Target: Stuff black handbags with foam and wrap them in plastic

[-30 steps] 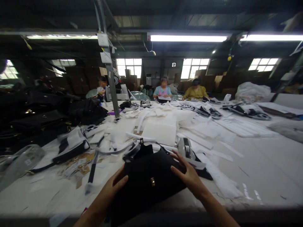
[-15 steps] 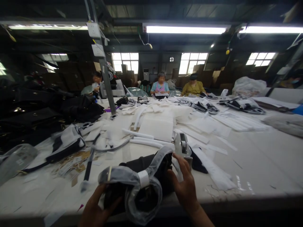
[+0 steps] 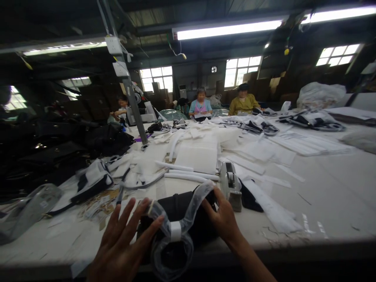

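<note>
A black handbag (image 3: 179, 209) lies at the near edge of the white table (image 3: 329, 196). Its handle, wrapped in clear film (image 3: 176, 227) with a white tape band, loops over the near side. My left hand (image 3: 123, 239) hovers at the bag's left side, fingers spread, fingertips close to the wrapped handle. My right hand (image 3: 221, 219) rests on the bag's right end, fingers curled against it beside the film. A tape dispenser (image 3: 230, 184) stands just right of that hand.
White foam sheets (image 3: 196, 158) and rolled strips (image 3: 188, 176) cover the table's middle. Black bags (image 3: 58, 152) are piled at the left, a clear plastic bag (image 3: 26, 209) lies near left, and a metal pole (image 3: 132, 102) rises behind. Three people sit at the far end.
The bag went from lying flat with its flap up to standing with the film-wrapped handle toward me. My left hand has lifted off and opened; my right stayed on the right end.
</note>
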Demonstrator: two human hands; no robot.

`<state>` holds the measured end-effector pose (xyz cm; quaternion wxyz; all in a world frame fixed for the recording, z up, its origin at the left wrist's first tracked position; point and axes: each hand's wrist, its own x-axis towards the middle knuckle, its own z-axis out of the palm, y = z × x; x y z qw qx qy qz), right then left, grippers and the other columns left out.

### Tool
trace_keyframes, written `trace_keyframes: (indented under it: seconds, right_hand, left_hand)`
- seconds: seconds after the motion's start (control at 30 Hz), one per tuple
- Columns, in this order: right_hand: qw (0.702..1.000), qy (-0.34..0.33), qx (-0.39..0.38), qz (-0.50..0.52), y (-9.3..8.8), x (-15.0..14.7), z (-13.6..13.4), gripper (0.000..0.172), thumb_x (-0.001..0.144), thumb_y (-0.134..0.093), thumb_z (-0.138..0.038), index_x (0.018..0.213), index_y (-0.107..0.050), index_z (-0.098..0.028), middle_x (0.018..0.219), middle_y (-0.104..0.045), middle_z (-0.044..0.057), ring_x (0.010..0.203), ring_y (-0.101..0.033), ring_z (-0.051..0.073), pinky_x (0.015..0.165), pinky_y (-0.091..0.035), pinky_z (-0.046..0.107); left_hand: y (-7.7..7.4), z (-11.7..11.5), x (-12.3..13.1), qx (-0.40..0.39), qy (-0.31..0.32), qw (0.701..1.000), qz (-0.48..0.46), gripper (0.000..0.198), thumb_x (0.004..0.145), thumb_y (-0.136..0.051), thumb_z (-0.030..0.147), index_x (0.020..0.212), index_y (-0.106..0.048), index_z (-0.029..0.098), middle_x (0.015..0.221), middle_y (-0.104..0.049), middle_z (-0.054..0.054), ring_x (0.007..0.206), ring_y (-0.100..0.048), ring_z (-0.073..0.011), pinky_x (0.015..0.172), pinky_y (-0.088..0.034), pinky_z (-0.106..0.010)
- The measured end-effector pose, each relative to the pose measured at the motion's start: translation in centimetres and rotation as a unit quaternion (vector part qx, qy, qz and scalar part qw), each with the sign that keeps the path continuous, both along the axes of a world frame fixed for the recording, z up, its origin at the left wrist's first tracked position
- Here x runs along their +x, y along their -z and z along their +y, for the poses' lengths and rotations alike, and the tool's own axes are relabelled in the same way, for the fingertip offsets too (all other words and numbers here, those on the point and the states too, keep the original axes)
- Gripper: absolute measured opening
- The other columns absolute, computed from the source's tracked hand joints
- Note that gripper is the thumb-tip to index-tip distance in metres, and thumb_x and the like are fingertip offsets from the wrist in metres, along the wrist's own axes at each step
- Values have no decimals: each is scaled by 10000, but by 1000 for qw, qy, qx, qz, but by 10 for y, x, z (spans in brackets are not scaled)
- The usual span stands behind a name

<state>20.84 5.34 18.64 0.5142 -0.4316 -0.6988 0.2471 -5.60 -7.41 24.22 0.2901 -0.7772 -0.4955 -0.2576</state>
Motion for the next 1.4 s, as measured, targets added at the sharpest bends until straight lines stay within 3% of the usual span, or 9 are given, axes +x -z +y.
trace_keyframes:
  seconds: [0.2, 0.37, 0.47, 0.63, 0.9, 1.1, 1.17, 1.27, 1.4]
  right_hand:
    - [998, -61, -3, 18, -12, 10, 7, 300, 956, -512, -389, 1155, -667, -225, 1159, -709, 77, 1073, -657, 260, 930, -516, 373]
    - [1000, -24, -7, 13, -11, 12, 17, 349, 968, -463, -434, 893, -707, -195, 808, -729, 49, 775, -682, 222, 721, -510, 302]
    - [1000, 11, -11, 24, -10, 9, 20, 379, 961, -463, -433, 781, -694, -192, 693, -694, 31, 662, -650, 196, 645, -477, 278]
    - [1000, 8, -8, -16, -12, -4, 19, 226, 883, -602, -389, 809, -704, -201, 721, -692, 19, 682, -630, 202, 658, -468, 287]
    - [995, -76, -50, 41, -11, -1, 19, 316, 948, -528, -454, 945, -729, -210, 886, -737, 36, 864, -675, 229, 779, -497, 302]
    - [993, -60, -89, 55, -10, -2, 22, 401, 957, -487, -500, 863, -742, -205, 795, -739, 34, 746, -666, 220, 692, -486, 288]
    - [993, -45, -97, 57, -8, -4, 22, 411, 951, -488, -513, 857, -744, -205, 769, -732, 32, 713, -654, 213, 669, -482, 280]
    - [993, -39, -101, 48, -7, -4, 20, 424, 951, -487, -521, 857, -744, -197, 744, -721, 29, 685, -641, 201, 633, -469, 265]
    - [994, -41, -95, 33, -5, -3, 19, 444, 957, -473, -525, 868, -740, -183, 750, -713, 29, 693, -631, 200, 622, -451, 260]
  left_hand:
    - [-40, 35, 0, -52, 161, 978, 126, 501, 946, -490, 100, 1392, -492, 328, 1351, -611, -22, 1270, -550, -206, 1117, -407, -398]
    - [-55, 58, -8, -83, 177, 975, 108, 354, 947, -505, 130, 1217, -634, 319, 1274, -664, 1, 1175, -620, -183, 1036, -467, -314]
    - [-59, 73, -22, -70, 12, 997, -1, 204, 943, -531, 322, 1068, -680, 260, 1136, -718, -33, 999, -688, -211, 887, -513, -297]
    - [-57, 102, -41, -237, -243, 931, -132, 254, 869, -480, 389, 953, -663, 234, 874, -739, -39, 791, -692, -242, 697, -469, -305]
    - [-55, 114, -62, -325, -190, 915, -144, 409, 812, -473, 393, 1134, -675, 242, 1141, -722, -41, 1062, -661, -265, 911, -488, -343]
    - [-90, 64, -11, -208, 32, 975, -77, 734, 790, -511, 223, 1496, -341, 327, 1543, -383, -14, 1401, -379, -301, 1132, -330, -506]
    - [-86, 40, 26, -188, 106, 976, 8, 652, 832, -476, 156, 1442, -421, 379, 1524, -412, -3, 1382, -413, -293, 1127, -336, -538]
    - [-56, 25, 75, -286, 242, 926, 44, 480, 878, -466, 140, 1278, -580, 380, 1278, -660, 2, 1059, -680, -179, 931, -544, -284]
    - [-11, 53, 103, -402, 5, 915, 40, 359, 822, -502, 45, 1100, -678, 190, 1004, -740, -124, 774, -732, -223, 674, -595, -284]
